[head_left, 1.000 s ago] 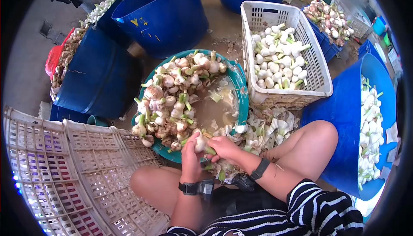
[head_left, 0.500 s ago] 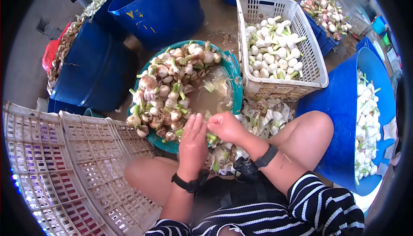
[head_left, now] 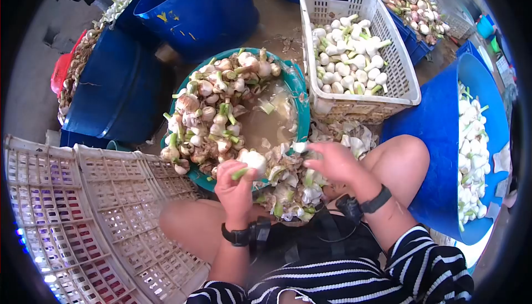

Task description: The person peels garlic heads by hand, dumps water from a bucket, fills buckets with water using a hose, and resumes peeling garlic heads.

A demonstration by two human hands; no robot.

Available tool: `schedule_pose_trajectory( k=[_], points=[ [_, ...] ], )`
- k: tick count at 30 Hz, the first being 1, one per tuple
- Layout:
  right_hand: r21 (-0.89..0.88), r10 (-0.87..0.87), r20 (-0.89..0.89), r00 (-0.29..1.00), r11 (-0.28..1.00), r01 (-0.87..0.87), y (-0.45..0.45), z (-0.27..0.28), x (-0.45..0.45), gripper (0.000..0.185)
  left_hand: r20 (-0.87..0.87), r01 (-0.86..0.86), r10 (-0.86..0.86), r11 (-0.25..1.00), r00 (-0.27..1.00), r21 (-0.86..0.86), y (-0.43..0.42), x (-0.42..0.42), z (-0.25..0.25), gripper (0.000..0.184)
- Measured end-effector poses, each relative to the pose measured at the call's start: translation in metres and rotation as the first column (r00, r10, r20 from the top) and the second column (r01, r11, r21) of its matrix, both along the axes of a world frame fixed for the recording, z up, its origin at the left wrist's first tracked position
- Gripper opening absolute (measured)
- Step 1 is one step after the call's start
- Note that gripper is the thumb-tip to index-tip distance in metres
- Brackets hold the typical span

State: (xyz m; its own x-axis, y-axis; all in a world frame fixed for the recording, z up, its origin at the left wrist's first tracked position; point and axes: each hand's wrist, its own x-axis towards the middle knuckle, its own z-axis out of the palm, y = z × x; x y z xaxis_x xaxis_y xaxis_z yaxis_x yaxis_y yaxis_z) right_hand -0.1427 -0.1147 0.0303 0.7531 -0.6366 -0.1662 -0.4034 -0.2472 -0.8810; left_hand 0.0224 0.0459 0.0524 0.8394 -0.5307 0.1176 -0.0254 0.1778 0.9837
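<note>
Held in the fingers of my left hand (head_left: 235, 188) is a white garlic bulb (head_left: 254, 160), its short green stem pointing to the lower left. My right hand (head_left: 336, 162) is apart from it to the right, fingers closed together. A small whitish piece (head_left: 300, 147) shows at its fingertips; I cannot tell what it is. Beyond both hands stands a round green tub (head_left: 303, 101) of murky water. Unpeeled garlic bulbs (head_left: 208, 113) are heaped along its left and far side. Loose garlic skins (head_left: 293, 190) lie below and between the hands.
A white plastic crate (head_left: 363, 104) of clean garlic bulbs stands beyond my right hand. On the right is a blue barrel (head_left: 421, 132) with more white bulbs. Blue barrels (head_left: 199, 16) stand at the back, and a large slatted crate (head_left: 105, 193) is at the left.
My hands were together at the tub's near edge. The right has moved away to the right; the left now shows a white garlic bulb that was hidden before.
</note>
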Motion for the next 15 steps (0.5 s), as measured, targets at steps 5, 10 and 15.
schedule_pose_trajectory(
  k=[5, 10, 15],
  points=[
    [-0.003, 0.027, 0.014, 1.000, 1.000, -0.027, 0.025, 0.061, 0.036, 0.024, 0.862, 0.005, -0.200, 0.975, 0.467, 0.223, -0.012, -0.011, 0.021, 0.025],
    [0.044, 0.053, -0.005, 0.999, 0.998, -0.053, 0.027, 0.059, 0.043, 0.018, 0.924, 0.006, -0.162, 0.985, 0.345, 0.170, -0.007, -0.019, 0.019, 0.027],
    [0.034, 0.055, -0.014, 0.998, 0.998, -0.054, 0.027, 0.015, 0.022, 0.015, 0.561, -0.126, 0.052, 0.987, 0.826, 0.095, -0.005, -0.027, 0.012, 0.014]
  ],
)
